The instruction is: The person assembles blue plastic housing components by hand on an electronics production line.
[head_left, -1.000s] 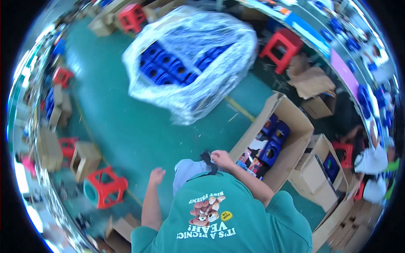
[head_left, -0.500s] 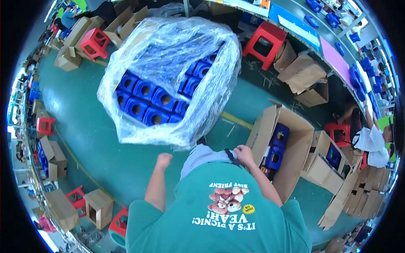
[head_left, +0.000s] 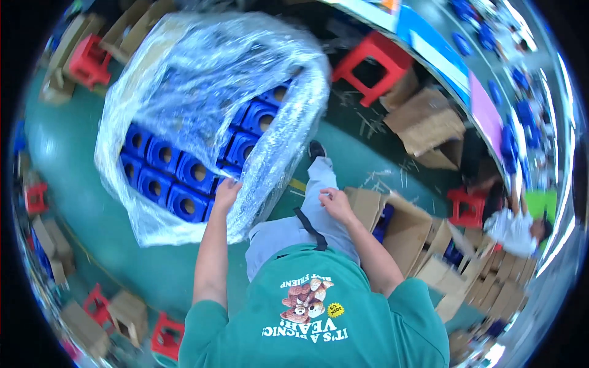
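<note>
A large bundle of blue plastic parts with round holes stands in front of me, wrapped in clear plastic film that lies open over several of them. My left hand is at the near right part of this opening, its fingers closed on the loose edge of the film. The blue parts lie right beneath those fingers. Over my grey trousers, my right hand is held with its fingers curled in, and I see nothing in it. The open cardboard box beside it holds more blue parts, mostly hidden by its flaps.
A red stool and crumpled brown cardboard stand by the long workbench at the right. Farther right a person in white is near another red stool. More boxes and stools line the left side.
I have stepped closer to the wrapped bundle, one foot now forward on its right. My left hand has reached over the bundle to the film. My right hand has come away from my hip.
</note>
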The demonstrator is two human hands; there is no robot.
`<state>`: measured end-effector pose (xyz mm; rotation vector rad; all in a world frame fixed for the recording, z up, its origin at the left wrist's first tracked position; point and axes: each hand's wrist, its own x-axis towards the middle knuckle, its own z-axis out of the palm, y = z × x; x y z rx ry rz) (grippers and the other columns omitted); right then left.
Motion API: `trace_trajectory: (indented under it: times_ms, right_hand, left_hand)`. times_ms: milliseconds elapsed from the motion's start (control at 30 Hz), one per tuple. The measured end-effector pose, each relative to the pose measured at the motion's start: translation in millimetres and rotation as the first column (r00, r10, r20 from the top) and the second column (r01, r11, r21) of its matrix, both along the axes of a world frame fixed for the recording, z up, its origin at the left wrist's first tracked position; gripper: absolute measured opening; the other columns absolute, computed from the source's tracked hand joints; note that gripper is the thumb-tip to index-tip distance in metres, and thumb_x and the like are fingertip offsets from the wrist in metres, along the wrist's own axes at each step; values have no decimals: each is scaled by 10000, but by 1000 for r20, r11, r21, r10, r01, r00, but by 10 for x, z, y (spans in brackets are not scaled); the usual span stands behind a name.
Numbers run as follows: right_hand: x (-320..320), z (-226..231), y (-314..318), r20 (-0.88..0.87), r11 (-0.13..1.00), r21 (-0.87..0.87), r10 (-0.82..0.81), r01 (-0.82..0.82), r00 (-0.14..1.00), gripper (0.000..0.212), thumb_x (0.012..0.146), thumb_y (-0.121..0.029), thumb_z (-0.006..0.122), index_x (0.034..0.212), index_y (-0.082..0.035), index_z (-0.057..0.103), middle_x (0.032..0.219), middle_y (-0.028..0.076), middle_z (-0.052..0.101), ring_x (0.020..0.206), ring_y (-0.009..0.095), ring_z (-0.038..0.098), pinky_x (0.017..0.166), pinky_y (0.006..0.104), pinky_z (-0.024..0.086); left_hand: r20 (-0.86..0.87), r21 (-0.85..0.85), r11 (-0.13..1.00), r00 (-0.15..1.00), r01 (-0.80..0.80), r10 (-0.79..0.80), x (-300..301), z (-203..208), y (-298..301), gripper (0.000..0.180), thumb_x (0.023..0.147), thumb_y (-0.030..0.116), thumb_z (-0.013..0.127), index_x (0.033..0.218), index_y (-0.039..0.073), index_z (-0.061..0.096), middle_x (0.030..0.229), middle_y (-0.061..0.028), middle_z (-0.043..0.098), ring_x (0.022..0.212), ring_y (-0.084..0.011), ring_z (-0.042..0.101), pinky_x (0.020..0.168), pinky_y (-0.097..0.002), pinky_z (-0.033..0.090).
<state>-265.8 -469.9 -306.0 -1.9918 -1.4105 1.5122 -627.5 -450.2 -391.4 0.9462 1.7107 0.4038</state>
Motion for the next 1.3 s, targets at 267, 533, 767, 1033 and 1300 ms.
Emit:
trace_trajectory:
  times_ms: [267,533,767,1033,1300]
  right_hand:
    - [709,-792,2212,-162,959,-146,221,-244,962,247,868,-158,573,1040,14,620,725,28,606,592,75,532,529,221,436]
    - [-604,-1912,4213,-156,855,200,511,-479,846,306,857,-200,582,1043,41,612,778,105,627,726,169,589,681,275,460]
    - [-1313,-3112,4272,546,606,115,623,-787,560,587,718,-247,674,1170,82,495,1112,284,560,1026,409,553,904,423,439]
    - [-1058,-3750,4726,278,526,-211,841,-824,465,738,601,-289,698,1179,125,500,1218,301,508,1165,363,497,965,349,401]
    - [-916,-3032,4914,-189,604,-383,689,-699,699,728,589,-213,777,1214,38,501,1144,141,579,1069,238,544,922,336,422]
  left_hand:
    - [-231,164,861,830,-481,507,801,-996,1229,681,839,449,560,1312,-19,416,1291,-256,469,1232,-335,437,1036,-376,331]
    - [319,-549,779,937,303,-141,2428,-1452,978,569,883,520,398,1215,82,542,1260,-173,526,1161,-321,503,972,-434,384]
    - [181,-649,758,980,56,82,2843,-1792,881,548,860,467,483,1259,92,509,1287,-154,510,1188,-296,488,983,-403,389]
    - [180,-558,767,855,-318,486,2824,-2011,450,565,845,386,574,1273,28,485,1230,-196,546,1099,-328,553,934,-370,435]
    - [188,-524,786,856,-328,482,2652,-1726,522,572,850,423,541,1279,48,483,1215,-201,553,1053,-334,576,910,-384,444]
